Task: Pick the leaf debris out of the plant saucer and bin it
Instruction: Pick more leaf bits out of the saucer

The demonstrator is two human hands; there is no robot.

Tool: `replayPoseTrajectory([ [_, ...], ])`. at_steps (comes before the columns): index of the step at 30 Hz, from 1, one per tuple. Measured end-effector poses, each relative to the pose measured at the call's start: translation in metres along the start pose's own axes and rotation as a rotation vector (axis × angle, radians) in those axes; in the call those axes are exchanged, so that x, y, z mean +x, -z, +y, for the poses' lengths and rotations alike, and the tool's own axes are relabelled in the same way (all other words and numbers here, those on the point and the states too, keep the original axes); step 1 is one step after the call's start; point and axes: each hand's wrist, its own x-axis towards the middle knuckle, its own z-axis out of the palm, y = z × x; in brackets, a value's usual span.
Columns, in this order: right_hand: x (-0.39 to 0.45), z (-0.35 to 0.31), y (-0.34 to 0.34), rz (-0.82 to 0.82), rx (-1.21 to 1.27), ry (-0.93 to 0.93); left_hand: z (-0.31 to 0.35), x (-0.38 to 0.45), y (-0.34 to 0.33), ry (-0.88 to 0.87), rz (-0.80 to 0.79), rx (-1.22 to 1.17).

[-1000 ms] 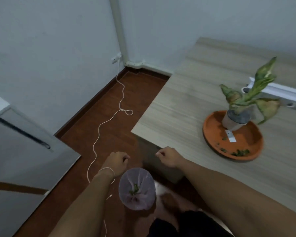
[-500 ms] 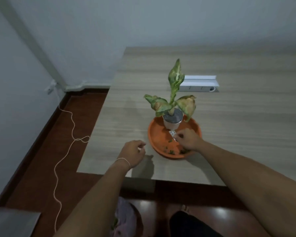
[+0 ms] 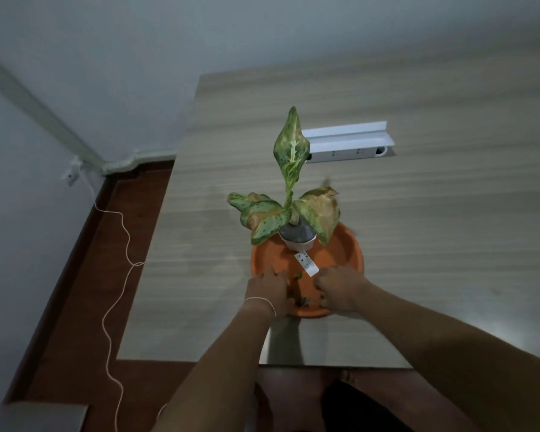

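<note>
Both hands — left hand [image 3: 267, 288], right hand [image 3: 337, 286] (curled) — over saucer [image 3: 346, 251]

saucer [image 3: 349, 254] orange | plant [image 3: 289, 157] green-cream mottled | table [image 3: 449, 229] grey woodgrain

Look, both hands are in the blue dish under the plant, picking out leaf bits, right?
Nearly. The dish is orange, not blue, as the head view shows. The rest holds: the left hand and right hand are both at its near side, by the leaf bits, with the plant standing in it.
</note>
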Motion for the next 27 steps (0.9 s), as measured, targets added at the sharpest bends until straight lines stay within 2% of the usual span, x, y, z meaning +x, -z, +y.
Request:
replayPoseTrajectory([
  [3, 0.005, 0.006, -0.002, 0.009, -0.027, -0.003, 0.011, 0.011, -0.001, -0.051, -0.019, 0.019],
  [8, 0.007, 0.012, -0.001, 0.05, -0.116, -0.065, 0.028, 0.022, -0.003, -0.092, -0.14, 0.008],
  [12, 0.014, 0.017, -0.001, -0.023, 0.021, -0.14, 0.034, 0.023, 0.002, -0.097, -0.141, 0.046],
  [20, 0.022, 0.014, -0.001, -0.071, 0.113, -0.145, 0.039, 0.018, 0.0, -0.147, -0.134, -0.052],
  [23, 0.024, 0.013, -0.001, -0.052, 0.217, -0.182, 0.04, 0.016, 0.002, -0.153, -0.154, -0.056],
  [27, 0.024, 0.016, 0.004, 0.062, 0.363, -0.205, 0.032, 0.016, 0.002, -0.112, -0.121, -0.128],
])
